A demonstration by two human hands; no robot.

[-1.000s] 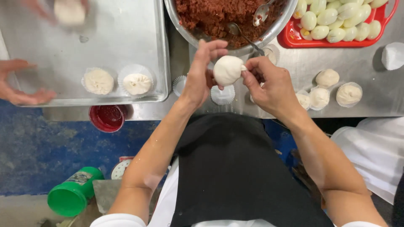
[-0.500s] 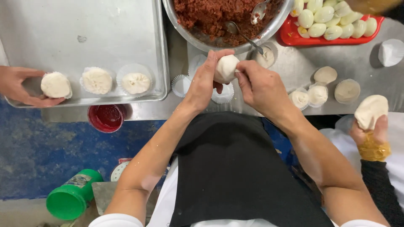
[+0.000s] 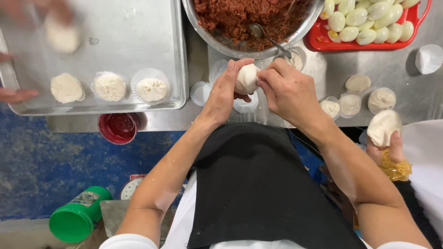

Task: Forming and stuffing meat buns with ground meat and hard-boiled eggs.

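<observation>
At the far left a co-worker's hand (image 3: 16,94) rests by the metal tray (image 3: 134,27) holding three filled buns (image 3: 108,86) in paper cups. Your left hand (image 3: 224,92) cups the white dough ball (image 3: 247,78) just below the bowl of red filling (image 3: 249,20), fingers curled around it. Your right hand (image 3: 288,90) pinches its side with fingertips together; farther right, another person's hand (image 3: 390,147) holds a second dough ball (image 3: 383,127).
</observation>
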